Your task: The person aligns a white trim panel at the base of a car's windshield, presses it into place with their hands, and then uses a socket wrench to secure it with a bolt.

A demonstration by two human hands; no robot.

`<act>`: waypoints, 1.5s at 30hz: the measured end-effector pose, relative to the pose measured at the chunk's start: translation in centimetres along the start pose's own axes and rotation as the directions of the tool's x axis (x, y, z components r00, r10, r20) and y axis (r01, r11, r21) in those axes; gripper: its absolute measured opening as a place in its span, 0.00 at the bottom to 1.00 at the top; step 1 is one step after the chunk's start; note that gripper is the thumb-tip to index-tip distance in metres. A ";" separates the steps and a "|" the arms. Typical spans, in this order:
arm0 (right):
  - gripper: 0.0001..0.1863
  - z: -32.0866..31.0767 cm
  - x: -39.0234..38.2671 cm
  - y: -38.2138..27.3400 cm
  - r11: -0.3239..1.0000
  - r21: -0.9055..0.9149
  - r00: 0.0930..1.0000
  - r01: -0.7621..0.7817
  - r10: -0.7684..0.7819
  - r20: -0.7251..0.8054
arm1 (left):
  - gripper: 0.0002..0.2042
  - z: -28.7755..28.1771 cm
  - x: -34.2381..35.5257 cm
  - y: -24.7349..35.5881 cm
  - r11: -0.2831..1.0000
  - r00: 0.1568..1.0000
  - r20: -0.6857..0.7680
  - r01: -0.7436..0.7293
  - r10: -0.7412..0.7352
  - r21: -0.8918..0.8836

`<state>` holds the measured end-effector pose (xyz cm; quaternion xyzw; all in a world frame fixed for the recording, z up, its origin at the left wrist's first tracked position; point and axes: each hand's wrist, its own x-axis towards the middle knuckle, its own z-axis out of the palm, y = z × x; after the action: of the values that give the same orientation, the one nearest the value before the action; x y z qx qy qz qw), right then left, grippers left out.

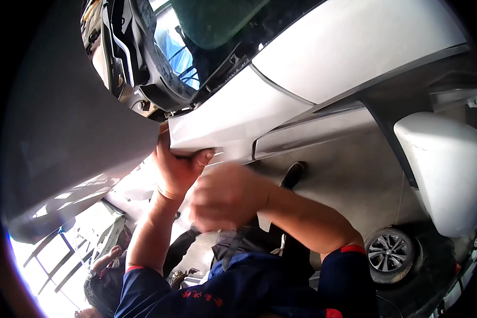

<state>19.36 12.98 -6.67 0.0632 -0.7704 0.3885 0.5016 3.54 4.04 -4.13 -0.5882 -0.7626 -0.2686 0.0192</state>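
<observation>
The fingers of my left hand curl up around the edge of a white car body panel, its thumb on the underside near a narrow gap. Just below and right, my right hand is closed and blurred by motion; whatever it may hold is hidden. A large grey panel rises to the left of the left hand. Above, a dark windscreen meets black trim and exposed parts at an opening.
A white side mirror hangs at the right. A loose wheel lies on the grey floor. Another person is at lower left beside a bright window or doorway. A dark shoe shows below the panel.
</observation>
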 end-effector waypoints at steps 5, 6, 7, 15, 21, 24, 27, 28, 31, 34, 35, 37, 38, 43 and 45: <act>0.11 -0.5 -0.1 1.5 0.999 -0.038 1.000 -0.010 0.009 -0.028 | 0.38 0.1 0.1 -0.3 0.971 0.978 0.049 0.207 -0.202 -0.121; 0.11 0.2 -0.3 1.2 0.998 -0.054 0.999 -0.024 0.022 -0.042 | 0.37 0.0 -0.3 -0.6 0.987 0.988 0.034 0.153 -0.151 -0.058; 0.11 0.4 -0.2 1.1 0.998 -0.064 0.999 -0.021 0.018 -0.043 | 0.37 0.0 -0.1 -0.6 0.987 0.989 0.032 0.145 -0.143 -0.063; 0.12 0.3 -0.1 -1.8 0.992 -0.019 0.990 -0.127 0.128 0.066 | 0.37 -0.7 0.5 0.8 0.996 0.997 0.005 0.077 -0.077 0.053; 0.10 0.7 -0.6 -0.2 0.997 -0.064 0.995 -0.053 0.048 -0.084 | 0.41 -0.2 0.1 0.3 0.996 0.997 -0.067 0.053 -0.048 0.077; 0.09 0.8 -2.1 -2.7 0.957 -0.027 0.956 -0.289 0.287 -0.066 | 0.45 0.1 -0.2 -0.1 0.995 0.998 -0.050 -0.025 0.030 0.100; 0.07 0.6 -5.7 -4.9 0.793 -0.057 0.789 -0.607 0.610 0.079 | 0.46 0.1 0.0 -0.4 0.987 0.993 -0.083 -0.072 0.084 0.144; 0.07 0.8 -7.6 -5.5 0.702 -0.054 0.697 -0.710 0.712 0.091 | 0.46 0.1 0.2 -0.2 0.985 0.991 -0.092 -0.080 0.095 0.155; 0.05 0.8 -13.2 -7.2 0.547 -0.082 0.543 -0.833 0.837 0.072 | 0.45 0.2 0.6 0.5 0.999 0.996 -0.081 -0.036 0.039 0.036; 0.05 -1.5 -13.8 -9.2 0.516 -0.079 0.492 -0.853 0.846 0.204 | 0.44 0.2 0.3 0.2 0.999 0.997 -0.065 0.032 -0.032 0.000; 0.07 -2.4 -12.5 -10.0 0.408 -0.005 0.400 -0.913 0.897 0.188 | 0.44 0.0 0.2 0.2 0.999 0.997 -0.073 0.040 -0.040 0.001; 0.14 -3.4 -10.7 -9.4 0.356 0.073 0.363 -0.931 0.924 0.123 | 0.43 -0.3 0.2 -0.2 0.995 0.996 -0.079 -0.021 0.029 0.097; 0.16 -4.0 -8.9 -8.5 0.341 0.076 0.347 -0.937 0.933 0.091 | 0.42 -0.2 0.0 -0.3 0.996 0.994 -0.108 -0.002 0.012 0.088; 0.26 -5.1 -0.7 -4.9 0.135 0.081 0.143 -0.988 0.984 0.106 | 0.39 -1.1 0.6 1.0 0.980 0.995 -0.027 0.097 -0.094 0.175; 0.28 -4.7 -0.8 -4.2 0.104 0.134 0.115 -0.986 0.990 0.079 | 0.38 -1.2 0.9 1.2 0.981 0.997 -0.034 0.075 -0.070 0.181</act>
<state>25.20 12.97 -4.11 -0.4329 -0.5767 0.6821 0.1210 4.00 4.53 -2.32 -0.5522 -0.8044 -0.2064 0.0736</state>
